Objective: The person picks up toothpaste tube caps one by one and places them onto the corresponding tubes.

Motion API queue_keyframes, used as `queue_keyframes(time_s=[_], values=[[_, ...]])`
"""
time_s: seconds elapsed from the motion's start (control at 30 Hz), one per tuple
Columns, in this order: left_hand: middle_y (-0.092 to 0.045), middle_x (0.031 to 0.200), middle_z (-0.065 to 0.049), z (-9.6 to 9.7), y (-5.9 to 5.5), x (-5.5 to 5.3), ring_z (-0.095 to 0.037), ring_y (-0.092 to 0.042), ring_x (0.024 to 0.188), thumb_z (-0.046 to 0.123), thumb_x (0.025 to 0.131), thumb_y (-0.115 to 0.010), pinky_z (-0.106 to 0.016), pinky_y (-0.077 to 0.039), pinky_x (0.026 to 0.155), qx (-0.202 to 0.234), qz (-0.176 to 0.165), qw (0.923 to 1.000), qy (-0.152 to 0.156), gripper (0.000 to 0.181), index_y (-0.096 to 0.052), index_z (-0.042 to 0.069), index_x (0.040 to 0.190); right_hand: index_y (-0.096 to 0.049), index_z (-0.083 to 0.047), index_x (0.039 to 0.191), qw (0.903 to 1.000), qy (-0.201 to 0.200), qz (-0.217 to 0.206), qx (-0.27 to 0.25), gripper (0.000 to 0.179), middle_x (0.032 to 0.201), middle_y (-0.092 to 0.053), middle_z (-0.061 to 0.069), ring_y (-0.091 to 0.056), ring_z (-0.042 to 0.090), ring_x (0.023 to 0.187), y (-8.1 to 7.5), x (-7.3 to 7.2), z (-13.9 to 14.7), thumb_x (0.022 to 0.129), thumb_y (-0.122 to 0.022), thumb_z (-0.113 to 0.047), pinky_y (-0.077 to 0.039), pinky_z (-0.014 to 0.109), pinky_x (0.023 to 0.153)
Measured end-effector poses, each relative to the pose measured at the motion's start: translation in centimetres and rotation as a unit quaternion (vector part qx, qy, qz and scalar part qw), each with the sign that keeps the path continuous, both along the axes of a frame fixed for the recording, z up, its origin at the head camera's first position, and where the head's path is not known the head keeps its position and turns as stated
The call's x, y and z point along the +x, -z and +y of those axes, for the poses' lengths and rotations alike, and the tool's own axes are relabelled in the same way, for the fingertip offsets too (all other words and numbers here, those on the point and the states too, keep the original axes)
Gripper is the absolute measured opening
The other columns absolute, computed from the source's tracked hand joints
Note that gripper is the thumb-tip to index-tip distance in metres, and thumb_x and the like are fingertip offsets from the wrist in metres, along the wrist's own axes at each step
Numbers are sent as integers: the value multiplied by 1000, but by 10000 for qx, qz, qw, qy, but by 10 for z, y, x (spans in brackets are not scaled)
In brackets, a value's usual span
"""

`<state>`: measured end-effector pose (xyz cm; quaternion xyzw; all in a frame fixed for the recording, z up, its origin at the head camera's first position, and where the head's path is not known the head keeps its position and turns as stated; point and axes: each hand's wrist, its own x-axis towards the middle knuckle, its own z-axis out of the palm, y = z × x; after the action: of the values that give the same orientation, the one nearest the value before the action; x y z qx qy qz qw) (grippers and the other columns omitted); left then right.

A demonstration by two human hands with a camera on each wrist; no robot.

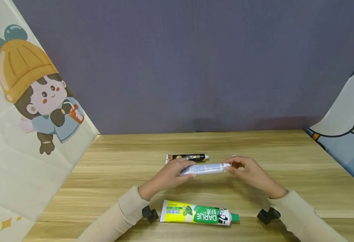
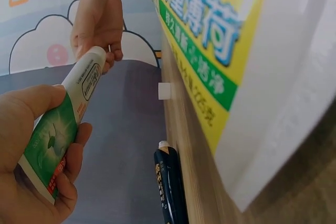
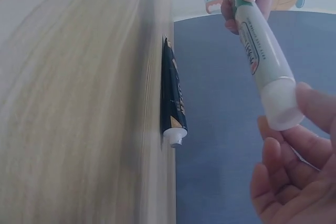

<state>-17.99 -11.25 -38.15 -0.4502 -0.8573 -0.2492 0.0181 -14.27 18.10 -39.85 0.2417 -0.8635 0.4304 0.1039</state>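
A white and green toothpaste tube is held up over the table between both hands. My left hand grips its flat end, thumb on one side and fingers curled round the other. At the far end, my right hand pinches the white cap between thumb and forefinger, the other fingers loosely curled. Just behind lies a black toothpaste tube, its narrow white nozzle bare. Nearer me lies a yellow and green Darlie toothpaste tube, its green cap pointing right.
A small white cap stands on the wooden table, partly behind my right hand in the head view. A grey-purple panel rises along the back edge. Cartoon-printed cloths flank the table on both sides.
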Motion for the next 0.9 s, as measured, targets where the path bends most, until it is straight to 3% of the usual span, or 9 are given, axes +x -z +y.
queue_keyframes(time_s=[0.27,0.47,0.57,0.7,0.9], values=[[-62,107,-1,0,0,-1,-9,-52,86,30,92,-61,-22,-44,71,64,83,9999,34,42,-57,7,127,-70,-4,96,9977,2,-646,-211,16,83,-63,1,-52,6,70,-1,0,0,95,-56,-13,-45,24,59],[-62,107,-1,-1,2,0,-9,-52,86,30,91,-62,-22,-43,71,51,87,9999,83,42,-58,8,128,-62,-4,75,9957,-71,-896,-206,31,63,-41,-4,-35,4,59,0,0,0,99,-49,-18,-34,24,51],[-62,107,-1,-1,2,0,-9,-52,86,30,91,-63,-23,-43,72,94,141,9998,145,42,-58,9,128,-69,-3,89,9956,-35,-930,-135,31,74,-56,-4,-47,3,69,1,0,4,100,-46,-20,-42,24,61],[-62,107,-1,-1,2,0,-9,-52,86,29,91,-63,-23,-43,72,123,121,9997,179,43,-58,10,129,-66,-7,115,9961,-55,-882,16,28,108,-66,2,-57,9,97,0,0,10,100,-45,-21,-48,30,80],[-62,108,-1,-3,3,0,-10,-52,86,30,91,-63,-22,-43,72,122,25,9999,113,42,-57,11,128,-62,-9,111,9981,-295,-441,328,31,105,-63,-2,-56,11,91,-1,-5,16,83,-72,-19,-46,30,80]])
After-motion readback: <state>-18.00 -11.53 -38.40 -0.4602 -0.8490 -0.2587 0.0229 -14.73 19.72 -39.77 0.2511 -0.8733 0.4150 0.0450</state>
